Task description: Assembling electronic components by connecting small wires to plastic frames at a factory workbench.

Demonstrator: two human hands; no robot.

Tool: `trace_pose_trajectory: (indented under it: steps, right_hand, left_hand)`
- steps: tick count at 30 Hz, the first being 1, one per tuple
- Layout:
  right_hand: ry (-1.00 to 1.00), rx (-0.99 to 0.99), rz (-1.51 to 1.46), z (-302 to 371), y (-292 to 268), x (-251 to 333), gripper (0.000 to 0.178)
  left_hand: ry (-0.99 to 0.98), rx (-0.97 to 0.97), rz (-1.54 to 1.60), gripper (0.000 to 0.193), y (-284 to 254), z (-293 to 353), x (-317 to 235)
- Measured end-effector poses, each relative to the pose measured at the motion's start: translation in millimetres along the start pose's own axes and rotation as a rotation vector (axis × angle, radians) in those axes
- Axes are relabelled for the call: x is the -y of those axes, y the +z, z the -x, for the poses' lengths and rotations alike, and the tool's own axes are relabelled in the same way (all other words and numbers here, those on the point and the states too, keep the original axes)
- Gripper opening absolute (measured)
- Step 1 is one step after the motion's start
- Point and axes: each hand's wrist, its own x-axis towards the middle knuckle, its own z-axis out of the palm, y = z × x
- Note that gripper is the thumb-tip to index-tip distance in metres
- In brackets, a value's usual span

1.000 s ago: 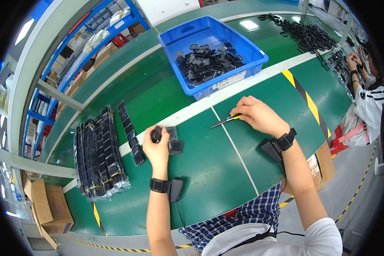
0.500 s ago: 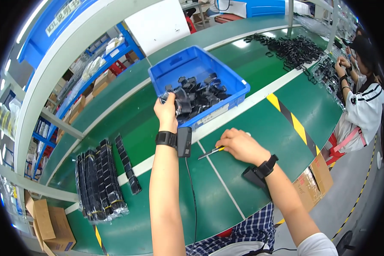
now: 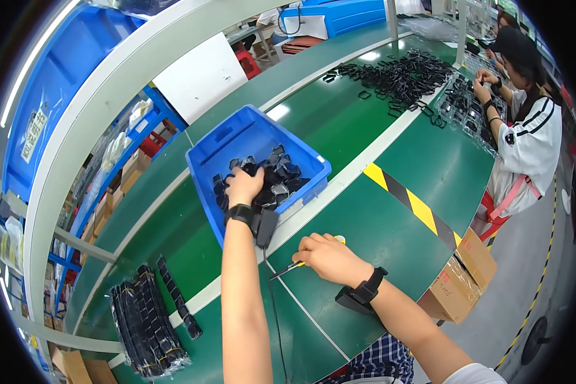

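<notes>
My left hand (image 3: 243, 187) reaches down into a blue plastic bin (image 3: 205, 152). Its thumb and fingers are apart over a heap of small black pieces (image 3: 280, 169) with shiny, clear-looking covers; some fingertips are hidden among them. Over the green table, my right hand (image 3: 329, 257) is closed around what looks like a pair of scissors (image 3: 283, 271), with dark, narrow blades and yellow-and-black handles. The blades point left toward a white line on the table. Most of the handle is hidden in my palm.
Bundled strips of black pieces (image 3: 144, 320) lie at the left, beside one loose strip (image 3: 178, 297). Black frames (image 3: 403, 80) are heaped at the far right, near a co-worker (image 3: 525, 121). A carton (image 3: 457, 288) stands beyond the table's right edge. A cable (image 3: 273, 307) runs from my left wrist.
My left hand has gone deeper into the bin; the clear-covered piece it held no longer shows in it. My right hand keeps the scissors. The whole view has shifted.
</notes>
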Motion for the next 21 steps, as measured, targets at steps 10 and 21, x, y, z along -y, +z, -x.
trace_pose_trajectory:
  steps: [10, 21]
  right_hand:
    - [-0.01, 0.044, 0.026, -3, -1, 0, 0.026]
    - [-0.073, 0.136, -0.095, 0, -8, 22, 0.022]
  left_hand:
    - [0.397, -0.105, 0.292, 0.078, -86, 36, 69]
    - [-0.073, -0.389, -0.196, 0.062, -92, 280, 301]
